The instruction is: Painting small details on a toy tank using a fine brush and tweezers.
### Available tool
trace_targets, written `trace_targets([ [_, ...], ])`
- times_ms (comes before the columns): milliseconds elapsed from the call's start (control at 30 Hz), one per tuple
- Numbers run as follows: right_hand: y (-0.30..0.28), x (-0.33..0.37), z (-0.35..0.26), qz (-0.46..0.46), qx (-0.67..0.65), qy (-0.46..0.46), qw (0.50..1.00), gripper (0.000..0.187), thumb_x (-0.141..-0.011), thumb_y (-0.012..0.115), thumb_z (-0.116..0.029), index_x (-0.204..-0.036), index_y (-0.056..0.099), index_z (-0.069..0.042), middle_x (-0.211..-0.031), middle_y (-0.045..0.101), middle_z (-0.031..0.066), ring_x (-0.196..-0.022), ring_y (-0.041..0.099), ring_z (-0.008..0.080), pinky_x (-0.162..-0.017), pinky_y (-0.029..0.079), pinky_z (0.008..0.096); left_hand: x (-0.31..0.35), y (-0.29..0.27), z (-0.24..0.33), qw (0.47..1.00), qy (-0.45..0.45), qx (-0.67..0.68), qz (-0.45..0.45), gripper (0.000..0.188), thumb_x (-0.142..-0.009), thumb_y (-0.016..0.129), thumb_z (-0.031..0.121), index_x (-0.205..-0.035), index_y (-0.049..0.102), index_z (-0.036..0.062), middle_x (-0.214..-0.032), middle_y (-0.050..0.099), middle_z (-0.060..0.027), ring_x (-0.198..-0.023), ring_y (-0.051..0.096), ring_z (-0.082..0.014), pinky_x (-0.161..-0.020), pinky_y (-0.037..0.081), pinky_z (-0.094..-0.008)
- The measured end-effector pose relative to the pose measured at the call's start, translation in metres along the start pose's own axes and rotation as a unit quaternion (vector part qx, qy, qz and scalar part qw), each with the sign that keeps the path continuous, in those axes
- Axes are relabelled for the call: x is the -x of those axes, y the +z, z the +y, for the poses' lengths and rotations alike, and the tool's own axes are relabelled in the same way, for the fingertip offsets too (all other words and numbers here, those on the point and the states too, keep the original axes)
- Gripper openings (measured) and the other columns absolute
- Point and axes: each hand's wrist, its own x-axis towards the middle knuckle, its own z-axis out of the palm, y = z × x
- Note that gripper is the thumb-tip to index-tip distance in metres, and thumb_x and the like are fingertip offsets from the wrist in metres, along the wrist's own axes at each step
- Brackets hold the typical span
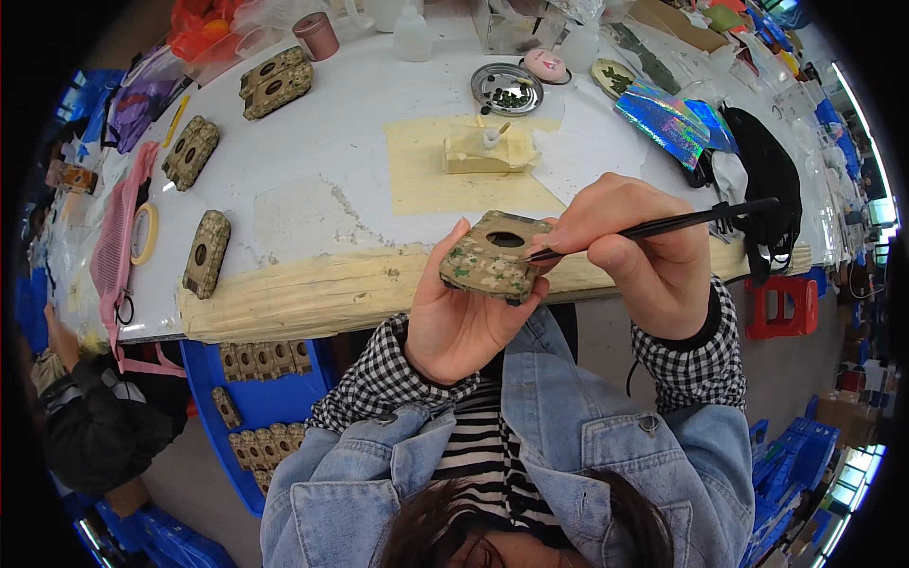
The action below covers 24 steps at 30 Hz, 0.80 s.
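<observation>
Left hand (pixel 456 327) grips one camouflage-patterned, oval-holed block (pixel 486 263) in its fingers; right hand (pixel 668 270) pinches one slim black pointed tool (pixel 705 217) at it; beyond the fingers, one round silver tray (pixel 502 78).

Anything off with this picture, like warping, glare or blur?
Head view: the fisheye leaves the corners black and bends the light strip near the right rim; head view: the foil throws a rainbow sheen; head view: the camouflage piece and brush look reasonably sharp.
</observation>
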Motion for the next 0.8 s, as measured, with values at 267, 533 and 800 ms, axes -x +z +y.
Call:
trace_targets([
  [267, 0.0010, 0.0004, -0.0010, 0.005, 0.002, -0.001, 1.000, 0.011, -0.086, 0.061, -0.008, -0.090, 0.065, 0.001, -0.081, 0.063, 0.0085, -0.074, 0.060, 0.0184, -0.067, 0.046, 0.0274, 0.0000, -0.0013, 0.0004, 1.000, 0.006, -0.013, -0.011, 0.056, -0.098, 0.029, 0.042, -0.131, 0.037, -0.0030, -0.127, 0.049, -0.0208, -0.111, 0.055, -0.0286, -0.097, 0.047, -0.0367],
  [533, 0.0004, 0.0003, 0.0003, 0.003, -0.005, -0.005, 1.000, 0.012, -0.087, 0.060, -0.009, -0.091, 0.064, 0.002, -0.081, 0.063, 0.0088, -0.073, 0.060, 0.0177, -0.066, 0.047, 0.0269, 0.0003, -0.0019, 0.0013, 1.000, 0.001, -0.011, -0.006, 0.056, -0.098, 0.029, 0.042, -0.131, 0.038, -0.0029, -0.127, 0.049, -0.0199, -0.112, 0.054, -0.0277, -0.098, 0.047, -0.0368],
  [800, 0.0033, 0.0022, -0.0026, 0.011, -0.093, 0.031, 0.995, 0.016, -0.091, 0.055, -0.009, -0.095, 0.061, 0.005, -0.084, 0.061, 0.0097, -0.074, 0.062, 0.0133, -0.065, 0.051, 0.0230, 0.0001, 0.0032, 0.0003, 1.000, 0.000, -0.008, 0.014, 0.055, -0.098, 0.029, 0.042, -0.130, 0.039, -0.0024, -0.128, 0.049, -0.0196, -0.114, 0.053, -0.0270, -0.098, 0.047, -0.0368],
])
